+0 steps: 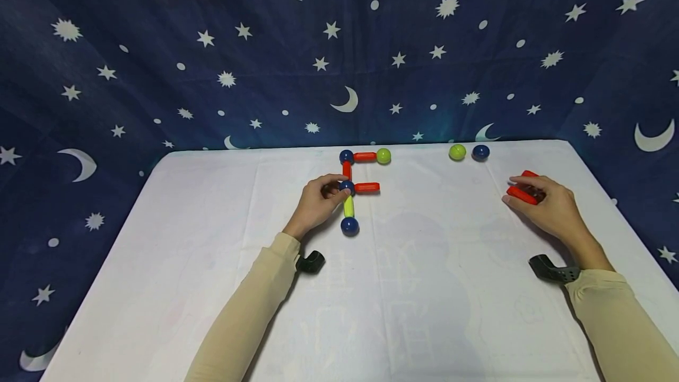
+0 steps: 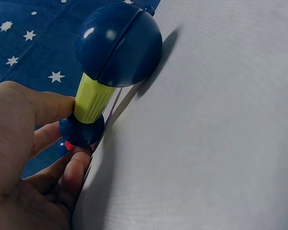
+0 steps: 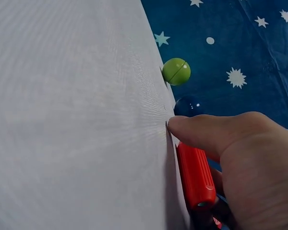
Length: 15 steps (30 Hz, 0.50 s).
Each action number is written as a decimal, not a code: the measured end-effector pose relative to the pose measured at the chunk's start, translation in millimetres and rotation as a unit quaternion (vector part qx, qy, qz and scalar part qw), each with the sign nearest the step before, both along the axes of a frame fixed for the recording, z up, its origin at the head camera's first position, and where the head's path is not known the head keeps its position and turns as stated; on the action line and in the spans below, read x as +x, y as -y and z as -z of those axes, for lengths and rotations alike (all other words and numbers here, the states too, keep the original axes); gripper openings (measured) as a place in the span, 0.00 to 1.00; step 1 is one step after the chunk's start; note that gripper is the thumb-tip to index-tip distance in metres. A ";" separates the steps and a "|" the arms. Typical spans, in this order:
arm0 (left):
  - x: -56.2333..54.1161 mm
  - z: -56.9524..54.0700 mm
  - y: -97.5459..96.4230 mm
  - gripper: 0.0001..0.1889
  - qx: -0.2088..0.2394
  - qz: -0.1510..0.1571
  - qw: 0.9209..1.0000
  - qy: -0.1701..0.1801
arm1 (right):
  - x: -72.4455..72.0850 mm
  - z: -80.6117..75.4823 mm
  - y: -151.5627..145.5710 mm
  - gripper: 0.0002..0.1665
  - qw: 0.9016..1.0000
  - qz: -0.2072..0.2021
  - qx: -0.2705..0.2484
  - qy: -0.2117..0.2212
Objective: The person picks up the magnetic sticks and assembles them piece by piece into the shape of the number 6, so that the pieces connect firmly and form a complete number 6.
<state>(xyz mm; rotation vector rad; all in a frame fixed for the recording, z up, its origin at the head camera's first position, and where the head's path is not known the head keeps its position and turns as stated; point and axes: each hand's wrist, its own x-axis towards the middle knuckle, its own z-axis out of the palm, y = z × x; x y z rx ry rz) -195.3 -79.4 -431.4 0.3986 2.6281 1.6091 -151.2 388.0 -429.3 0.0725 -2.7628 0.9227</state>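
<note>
A flat figure of magnetic rods and balls lies on the table. My left hand (image 1: pixel 317 202) pinches its middle blue ball (image 1: pixel 347 187) between thumb and fingers. From that ball a yellow-green rod (image 2: pixel 92 100) leads to a near blue ball (image 1: pixel 349 226), a red rod (image 1: pixel 367 187) points right, and another red rod (image 1: pixel 347 170) leads to the far blue ball (image 1: pixel 346 157). My right hand (image 1: pixel 551 202) hovers low around a red rod (image 1: pixel 522 195), thumb and index finger apart on either side. A second red rod (image 1: pixel 529 173) shows just beyond its fingers.
At the far edge, a red rod (image 1: pixel 365 157) joins the far blue ball to a green ball (image 1: pixel 384 156). A loose green ball (image 1: pixel 457 152) and a loose blue ball (image 1: pixel 480 152) lie further right. A star-patterned curtain (image 1: pixel 254 46) hangs behind the white table (image 1: pixel 424 287).
</note>
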 end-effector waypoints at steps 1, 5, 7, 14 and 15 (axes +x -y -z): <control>0.2 -0.1 0.1 0.16 0.000 0.000 1.000 0.000 | 0.2 0.4 -0.4 0.29 1.000 0.000 -0.002 0.005; 0.6 -0.3 0.2 0.16 0.002 0.001 1.000 -0.002 | 0.4 1.9 -2.8 0.29 1.000 -0.001 -0.005 0.023; 0.6 -0.1 0.4 0.17 0.002 0.001 1.000 -0.002 | 0.4 2.1 -4.5 0.30 1.000 -0.003 -0.007 0.029; -0.1 1.1 0.8 0.16 0.002 0.002 1.000 0.001 | 0.5 2.6 -8.1 0.25 0.999 -0.006 -0.012 0.035; -0.1 1.2 0.8 0.16 0.002 0.002 1.000 0.001 | 0.5 2.8 -8.2 0.24 0.999 -0.007 -0.012 0.033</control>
